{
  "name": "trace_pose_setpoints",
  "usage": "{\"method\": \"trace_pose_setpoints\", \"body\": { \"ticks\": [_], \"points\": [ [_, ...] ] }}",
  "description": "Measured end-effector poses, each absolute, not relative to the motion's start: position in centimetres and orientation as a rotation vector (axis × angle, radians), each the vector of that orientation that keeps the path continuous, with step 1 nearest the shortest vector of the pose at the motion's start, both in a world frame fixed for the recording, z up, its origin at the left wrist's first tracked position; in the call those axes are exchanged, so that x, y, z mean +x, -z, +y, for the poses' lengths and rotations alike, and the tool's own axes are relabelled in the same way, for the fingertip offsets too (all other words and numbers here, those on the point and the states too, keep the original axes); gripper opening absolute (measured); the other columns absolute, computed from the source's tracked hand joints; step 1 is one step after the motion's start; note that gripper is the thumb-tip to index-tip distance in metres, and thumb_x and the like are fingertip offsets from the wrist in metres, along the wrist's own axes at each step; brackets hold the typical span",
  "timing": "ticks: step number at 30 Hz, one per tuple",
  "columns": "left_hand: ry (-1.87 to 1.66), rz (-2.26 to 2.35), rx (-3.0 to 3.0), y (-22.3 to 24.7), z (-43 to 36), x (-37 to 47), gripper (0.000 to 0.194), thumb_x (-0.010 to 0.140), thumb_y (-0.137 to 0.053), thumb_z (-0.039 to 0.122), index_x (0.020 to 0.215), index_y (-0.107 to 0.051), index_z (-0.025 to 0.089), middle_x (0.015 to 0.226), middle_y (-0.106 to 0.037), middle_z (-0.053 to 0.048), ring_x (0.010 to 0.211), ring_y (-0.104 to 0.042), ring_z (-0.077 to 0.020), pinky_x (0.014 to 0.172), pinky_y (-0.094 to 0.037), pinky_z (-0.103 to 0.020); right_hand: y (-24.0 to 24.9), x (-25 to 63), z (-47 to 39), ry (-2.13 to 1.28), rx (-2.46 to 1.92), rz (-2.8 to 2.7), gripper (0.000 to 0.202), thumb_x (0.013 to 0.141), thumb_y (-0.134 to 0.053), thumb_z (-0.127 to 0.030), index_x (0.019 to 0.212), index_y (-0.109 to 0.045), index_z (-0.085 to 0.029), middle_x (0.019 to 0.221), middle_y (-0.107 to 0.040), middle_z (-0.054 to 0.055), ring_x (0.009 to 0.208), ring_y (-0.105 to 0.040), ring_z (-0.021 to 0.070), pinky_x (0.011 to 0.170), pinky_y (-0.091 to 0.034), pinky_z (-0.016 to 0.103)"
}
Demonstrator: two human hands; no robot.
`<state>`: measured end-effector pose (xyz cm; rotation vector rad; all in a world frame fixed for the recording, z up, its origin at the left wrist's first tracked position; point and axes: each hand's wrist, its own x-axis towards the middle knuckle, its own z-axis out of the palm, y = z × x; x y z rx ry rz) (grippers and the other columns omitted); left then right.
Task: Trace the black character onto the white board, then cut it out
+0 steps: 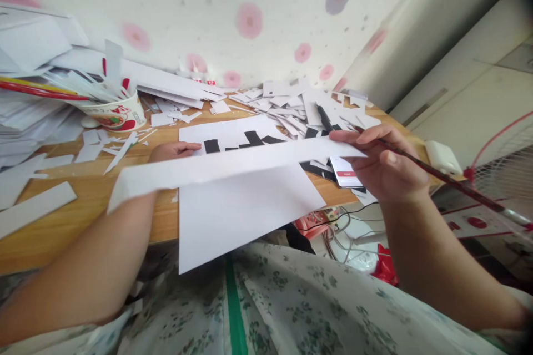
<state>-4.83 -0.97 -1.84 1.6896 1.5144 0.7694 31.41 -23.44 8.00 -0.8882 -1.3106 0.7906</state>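
A long white paper strip, bent near one end, is pinched by the half-curled right hand; it partly hides the left hand, its grip unclear.

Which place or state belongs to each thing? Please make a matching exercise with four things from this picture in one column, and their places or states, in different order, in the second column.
Column 1
1. left hand
2. right hand
3. paper cup
4. phone

Column 2
A. white pieces stick up out of it
B. holds a thin dark red rod and one end of a white strip
C. its screen is lit, with a red bar
D. at the left edge of the large white sheet

Right pairs: 1-D, 2-B, 3-A, 4-C
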Motion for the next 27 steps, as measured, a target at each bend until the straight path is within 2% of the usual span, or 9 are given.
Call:
{"method": "trace_pose_setpoints", "body": {
  "ticks": [4,7,9,11,15,18,21,24,27],
  "points": [
    [-0.799,1.426,1.844,2.8,-0.7,-5.2,0.022,0.088,-0.061,0.031,0.106,-0.071,0.021,0.118,-0.070,-0.004,0.109,-0.064,-0.0242,0.101,-0.047,-0.041,-6.6,32.0,-25.3,-0.852,-0.913,-1.312,0.023,0.071,-0.074,-0.043,0.089,-0.069,-0.030,0.100,-0.076,0.007,0.092,-0.070,0.0285,0.076,-0.057,0.043],
    [-0.838,1.417,1.921,3.2,-0.5,-5.3,0.026,0.082,-0.060,0.032,0.103,-0.075,0.024,0.117,-0.072,-0.001,0.113,-0.063,-0.0253,0.107,-0.041,-0.036,-5.2,33.2,-26.4,-0.868,-1.015,-1.325,0.024,0.073,-0.074,-0.041,0.091,-0.069,-0.027,0.091,-0.075,0.008,0.072,-0.068,0.0238,0.056,-0.053,0.035],
    [-0.854,1.420,1.948,3.2,-0.5,-5.2,0.028,0.080,-0.060,0.034,0.102,-0.075,0.025,0.115,-0.073,-0.002,0.112,-0.064,-0.0254,0.107,-0.042,-0.036,-4.2,34.1,-27.0,-0.844,-1.118,-1.341,0.023,0.075,-0.073,-0.040,0.093,-0.069,-0.027,0.085,-0.073,0.006,0.057,-0.060,0.0179,0.042,-0.043,0.029],
    [-0.863,1.414,1.972,3.2,-0.5,-5.1,0.030,0.080,-0.059,0.037,0.101,-0.075,0.024,0.114,-0.073,-0.003,0.111,-0.064,-0.0248,0.106,-0.043,-0.036,-3.4,34.7,-27.2,-0.737,-1.239,-1.355,0.021,0.077,-0.072,-0.040,0.093,-0.068,-0.026,0.080,-0.070,0.005,0.052,-0.055,0.0154,0.038,-0.037,0.027],
    [-0.870,1.397,2.026,3.3,-0.5,-5.1,0.032,0.079,-0.060,0.041,0.099,-0.076,0.022,0.112,-0.073,-0.005,0.110,-0.065,-0.0247,0.106,-0.043,-0.036,-2.3,33.7,-26.9,-0.429,-1.486,-1.494,0.015,0.083,-0.069,-0.037,0.090,-0.065,-0.025,0.080,-0.069,0.004,0.065,-0.062,0.0178,0.052,-0.048,0.029],
    [-0.877,1.400,2.051,3.3,-0.7,-4.9,0.031,0.078,-0.060,0.039,0.096,-0.076,0.020,0.111,-0.074,-0.007,0.109,-0.066,-0.0255,0.105,-0.044,-0.038,-1.6,31.2,-26.2,-0.274,-1.461,-1.818,0.017,0.087,-0.065,-0.034,0.099,-0.062,-0.023,0.096,-0.071,0.008,0.086,-0.066,0.0214,0.076,-0.055,0.036],
    [-0.904,1.390,2.070,3.1,-1.2,-4.5,0.023,0.076,-0.061,0.034,0.088,-0.077,0.021,0.109,-0.074,-0.006,0.108,-0.066,-0.0247,0.106,-0.043,-0.038,-0.6,28.6,-25.6,-0.138,-1.304,-2.174,0.025,0.088,-0.064,-0.036,0.107,-0.060,-0.022,0.120,-0.067,0.011,0.113,-0.061,0.0280,0.096,-0.051,0.046],
    [-0.959,1.383,2.069,2.7,-1.8,-3.9,0.018,0.072,-0.062,0.028,0.079,-0.077,0.022,0.103,-0.076,-0.004,0.105,-0.067,-0.0241,0.105,-0.044,-0.036,0.3,27.0,-25.3,-0.096,-1.295,-2.391,0.035,0.088,-0.062,-0.042,0.116,-0.058,-0.021,0.137,-0.059,0.012,0.131,-0.049,0.0323,0.105,-0.044,0.052],
    [-1.083,1.445,2.005,2.0,-2.4,-4.0,0.022,0.073,-0.059,0.028,0.084,-0.077,0.021,0.099,-0.076,-0.005,0.099,-0.068,-0.0246,0.099,-0.048,-0.036,1.0,26.5,-25.3,-0.111,-1.362,-2.451,0.042,0.088,-0.061,-0.048,0.121,-0.057,-0.022,0.145,-0.053,0.011,0.139,-0.041,0.0334,0.109,-0.040,0.056]
  ]
}}
